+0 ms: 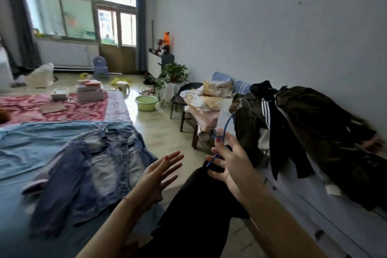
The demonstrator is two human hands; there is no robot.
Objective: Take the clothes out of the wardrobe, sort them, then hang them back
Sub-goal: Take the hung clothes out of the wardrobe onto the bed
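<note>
My right hand grips a blue hanger with a black garment hanging from it down toward the floor. My left hand hovers beside it, fingers spread and straight, touching nothing. A denim jacket lies flat on the bed to the left, a metal hanger at its collar. On the right, dark clothes, one with white stripes, are piled on a white cabinet by the wall. No wardrobe is in view.
A chair stacked with folded pale cloth stands beyond the pile. A green basin, a small stool and a potted plant sit on the floor. Boxes rest on the bed's far end.
</note>
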